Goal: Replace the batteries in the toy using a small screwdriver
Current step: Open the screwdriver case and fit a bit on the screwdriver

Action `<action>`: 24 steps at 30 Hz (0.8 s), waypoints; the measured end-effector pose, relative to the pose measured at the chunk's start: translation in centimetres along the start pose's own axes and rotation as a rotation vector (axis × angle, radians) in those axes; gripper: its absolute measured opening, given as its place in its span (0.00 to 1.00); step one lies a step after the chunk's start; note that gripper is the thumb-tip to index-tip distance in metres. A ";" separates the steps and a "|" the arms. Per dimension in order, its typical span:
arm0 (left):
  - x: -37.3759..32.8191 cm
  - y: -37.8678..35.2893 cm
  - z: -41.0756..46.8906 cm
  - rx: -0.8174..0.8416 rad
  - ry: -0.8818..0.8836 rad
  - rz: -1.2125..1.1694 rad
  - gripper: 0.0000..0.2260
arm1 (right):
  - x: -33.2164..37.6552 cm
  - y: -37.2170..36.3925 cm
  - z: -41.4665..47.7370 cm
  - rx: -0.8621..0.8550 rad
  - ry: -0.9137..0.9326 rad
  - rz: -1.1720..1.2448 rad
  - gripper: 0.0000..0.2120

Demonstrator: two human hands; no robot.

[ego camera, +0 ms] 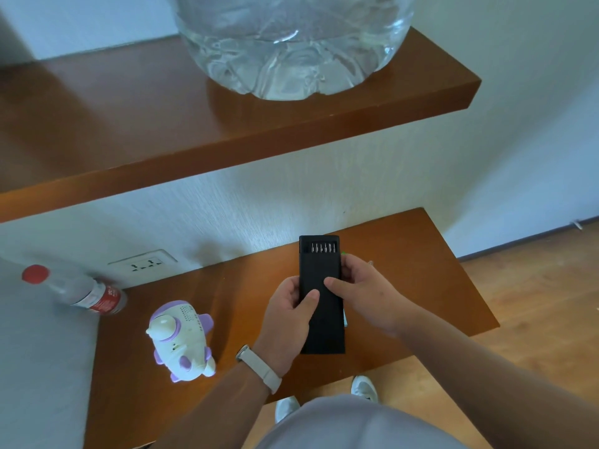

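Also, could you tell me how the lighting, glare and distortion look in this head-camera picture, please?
Head view: soft, even light; bright glints on the water jug; wide-angle bending bows the upper shelf; the bits in the black case look slightly blurred.

Two shelves jut from the wall. The upper shelf carries a jug toward its right end. The lower shelf sits below and nearer. A toy lies on its left part. To the toy's right, a case is held over the shelf, lengthwise away from the person, with bits in its far end. The left hand grips the case's left edge and the right hand its right edge, both thumbs on top. A socket sits in the wall behind the toy. A bottle lies left of the socket, off the shelf. Shoes stand on the floor before the shelf.
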State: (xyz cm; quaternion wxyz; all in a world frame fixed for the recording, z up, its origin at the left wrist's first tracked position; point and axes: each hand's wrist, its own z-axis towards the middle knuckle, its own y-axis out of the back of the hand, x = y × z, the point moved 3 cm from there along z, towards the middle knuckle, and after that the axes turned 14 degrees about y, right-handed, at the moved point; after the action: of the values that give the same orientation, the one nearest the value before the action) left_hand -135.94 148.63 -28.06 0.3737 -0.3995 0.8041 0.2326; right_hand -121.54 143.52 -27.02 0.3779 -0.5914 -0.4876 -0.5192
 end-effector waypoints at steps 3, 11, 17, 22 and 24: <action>-0.9 0.3 -0.1 0.024 -0.008 -0.083 0.06 | 0.6 0.5 0.1 0.054 -0.004 0.047 0.11; -4.0 2.6 0.9 -0.053 -0.071 0.012 0.08 | 1.5 1.1 0.2 0.271 -0.033 -0.005 0.10; -4.1 2.6 1.2 -0.042 -0.044 0.123 0.08 | 1.8 1.1 0.6 0.304 0.019 -0.190 0.07; -3.5 2.5 1.1 -0.053 -0.025 0.058 0.08 | 1.3 1.8 0.7 0.218 0.050 -0.343 0.04; -3.3 2.7 1.1 -0.076 -0.030 0.005 0.07 | 1.0 2.3 0.5 0.161 0.059 -0.378 0.05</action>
State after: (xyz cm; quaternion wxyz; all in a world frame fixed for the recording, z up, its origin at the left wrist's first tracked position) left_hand -136.40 152.47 -25.88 0.3695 -0.4079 0.7901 0.2698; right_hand -119.25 143.62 -25.99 0.3338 -0.4418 -0.6186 -0.5574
